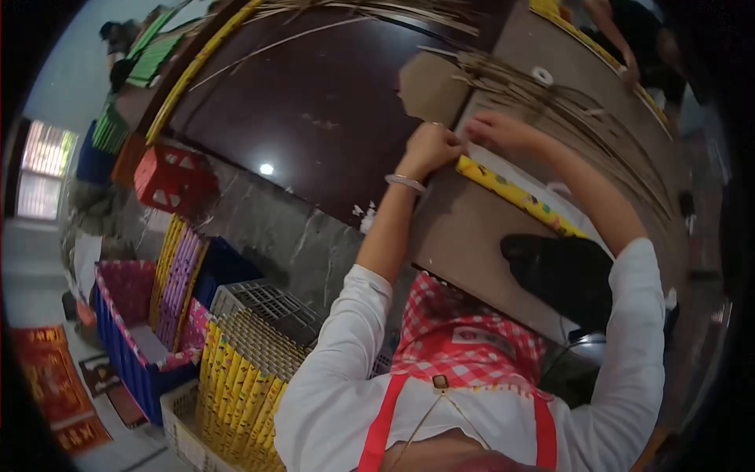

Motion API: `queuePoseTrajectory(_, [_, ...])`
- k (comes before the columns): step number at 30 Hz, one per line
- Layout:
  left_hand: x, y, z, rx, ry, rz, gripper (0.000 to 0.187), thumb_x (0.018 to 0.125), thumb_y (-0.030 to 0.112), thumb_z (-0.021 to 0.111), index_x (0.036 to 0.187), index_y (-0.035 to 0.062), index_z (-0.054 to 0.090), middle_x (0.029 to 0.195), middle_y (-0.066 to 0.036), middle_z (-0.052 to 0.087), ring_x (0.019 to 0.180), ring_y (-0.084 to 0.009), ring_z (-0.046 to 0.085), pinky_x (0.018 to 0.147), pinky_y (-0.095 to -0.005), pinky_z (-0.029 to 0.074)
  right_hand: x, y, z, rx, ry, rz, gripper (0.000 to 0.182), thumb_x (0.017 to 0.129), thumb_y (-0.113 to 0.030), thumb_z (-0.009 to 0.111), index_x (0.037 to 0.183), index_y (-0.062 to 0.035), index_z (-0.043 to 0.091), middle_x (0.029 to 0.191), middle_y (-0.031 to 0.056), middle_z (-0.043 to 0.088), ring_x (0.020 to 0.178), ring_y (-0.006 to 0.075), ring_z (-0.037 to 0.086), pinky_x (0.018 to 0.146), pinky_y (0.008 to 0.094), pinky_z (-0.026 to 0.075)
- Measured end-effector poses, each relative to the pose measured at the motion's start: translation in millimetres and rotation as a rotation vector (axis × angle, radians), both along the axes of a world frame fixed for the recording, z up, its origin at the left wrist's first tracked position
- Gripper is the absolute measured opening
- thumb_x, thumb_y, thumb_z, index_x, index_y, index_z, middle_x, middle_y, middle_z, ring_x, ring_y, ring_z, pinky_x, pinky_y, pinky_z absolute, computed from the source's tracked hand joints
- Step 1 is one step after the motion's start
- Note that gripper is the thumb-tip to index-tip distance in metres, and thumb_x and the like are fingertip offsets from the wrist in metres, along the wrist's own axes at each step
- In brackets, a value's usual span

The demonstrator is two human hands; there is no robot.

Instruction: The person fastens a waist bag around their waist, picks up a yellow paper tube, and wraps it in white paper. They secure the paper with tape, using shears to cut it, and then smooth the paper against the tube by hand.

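A long tube wrapped in yellow patterned paper (519, 195) lies slantwise on the brown tabletop (464, 228), its far end close to both hands. My left hand (431, 149), with a pale bangle at the wrist, is closed in a pinch just beside that end. Whatever its fingertips hold is too small to make out. Opposite it, my right hand (503, 132) is bent with fingers curled together near the same end; anything between them cannot be seen. White paper (565, 191) shows along the tube's right side, under my right forearm.
Thin brown strips (582, 118) and a white roll (542, 75) lie beyond my right hand, near a cardboard piece (431, 86). A black object (550, 271) rests at the near right. Lower left stand a crate of yellow tubes (236, 385) and a red stool (174, 179). Another person's arm (621, 39) is upper right.
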State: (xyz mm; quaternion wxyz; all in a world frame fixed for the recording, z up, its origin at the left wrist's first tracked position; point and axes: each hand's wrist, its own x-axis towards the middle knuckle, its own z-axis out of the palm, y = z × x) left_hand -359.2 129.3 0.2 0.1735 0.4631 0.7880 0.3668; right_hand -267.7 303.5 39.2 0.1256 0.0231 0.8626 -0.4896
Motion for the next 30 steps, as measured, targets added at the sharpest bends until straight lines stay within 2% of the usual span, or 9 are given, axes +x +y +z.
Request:
queuePoseTrajectory(3, [1,-2,6,0.061,0.079,-0.048,0.021,0.067,0.025,0.069,0.077,0.0062,0.07,0.074,-0.013,0.064,0.069,-0.0275,0.062,0.064,-0.0357,0.048,19,-1,16,0.048,-0.063,-0.214,0.035,0.093,-0.034,0.042,0.096,-0.0032,0.057,0.086,0.003,0.058,0.078,0.011,0.053,0.067,0.0247,0.046])
queuePoseTrajectory(7, [1,-4,12,0.001,-0.059,-0.025,0.029,0.069,0.016,0.073,0.092,0.0,0.065,0.082,-0.01,0.066,0.073,-0.0168,0.062,0.067,-0.0288,0.047,79,-6,64,0.322,0.134,-0.191,0.027,0.092,-0.027,0.046,0.097,-0.0022,0.056,0.084,0.0051,0.057,0.076,0.0133,0.053,0.068,0.0262,0.045])
queuePoseTrajectory(8, [0,-5,11,-0.003,-0.063,-0.04,0.029,0.069,0.016,0.073,0.092,0.0,0.065,0.082,-0.01,0.066,0.073,-0.0168,0.062,0.067,-0.0288,0.047,101,-9,76,0.451,0.154,-0.185,0.024,0.091,-0.024,0.048,0.097,-0.0023,0.056,0.084,0.0057,0.056,0.076,0.0139,0.053,0.068,0.0267,0.044])
queuePoseTrajectory(13, [-4,-9,9,0.058,-0.119,0.001,0.027,0.068,0.014,0.07,0.092,0.0015,0.066,0.078,-0.011,0.065,0.068,-0.0176,0.06,0.064,-0.0283,0.047,229,-9,118,0.544,0.215,-0.258,0.023,0.09,-0.022,0.05,0.097,-0.0023,0.058,0.082,0.0066,0.055,0.075,0.0165,0.052,0.066,0.0287,0.043])
queuePoseTrajectory(15, [-5,-10,5,0.111,-0.17,0.043,0.023,0.072,0.012,0.067,0.093,0.0009,0.065,0.078,-0.009,0.065,0.07,-0.0151,0.06,0.066,-0.0276,0.047,281,-8,128,0.507,0.144,-0.544,0.018,0.09,-0.017,0.051,0.099,-0.0032,0.058,0.091,0.005,0.055,0.082,0.0131,0.052,0.069,0.0254,0.043])
queuePoseTrajectory(20, [-8,-11,-3,0.349,-0.156,0.16,0.02,0.08,0.012,0.063,0.096,-0.0011,0.062,0.082,-0.006,0.064,0.076,-0.0108,0.06,0.069,-0.0245,0.048,398,9,111,0.464,0.08,-0.891,0.018,0.09,-0.016,0.051,0.095,-0.0011,0.059,0.094,0.0049,0.056,0.087,0.0126,0.053,0.074,0.0251,0.042])
queuePoseTrajectory(22, [5,-8,11,0.484,0.007,0.256,0.018,0.082,0.009,0.061,0.097,-0.0007,0.062,0.087,-0.006,0.063,0.078,-0.0094,0.059,0.069,-0.0239,0.047,427,4,104,0.505,0.062,-1.05,0.02,0.09,-0.018,0.051,0.096,-0.0009,0.059,0.095,0.0055,0.057,0.087,0.0144,0.055,0.075,0.0263,0.043])
queuePoseTrajectory(26, [53,-12,48,0.391,0.244,0.039,0.014,0.084,0.008,0.059,0.096,0.0013,0.062,0.09,-0.007,0.061,0.081,-0.014,0.059,0.068,-0.0249,0.048,481,17,66,0.697,0.151,-0.967,0.018,0.085,-0.013,0.056,0.097,-0.001,0.059,0.101,0.0104,0.058,0.094,0.0241,0.055,0.081,0.0318,0.044])
queuePoseTrajectory(30, [101,-8,71,0.129,0.391,-0.361,0.031,0.076,0.007,0.064,0.106,0.0034,0.058,0.106,-0.012,0.058,0.097,-0.0301,0.055,0.083,-0.0352,0.044,496,30,37,0.93,0.121,-0.847,0.025,0.078,-0.012,0.061,0.101,-0.0055,0.059,0.114,0.0071,0.056,0.103,0.0264,0.052,0.087,0.0364,0.041])
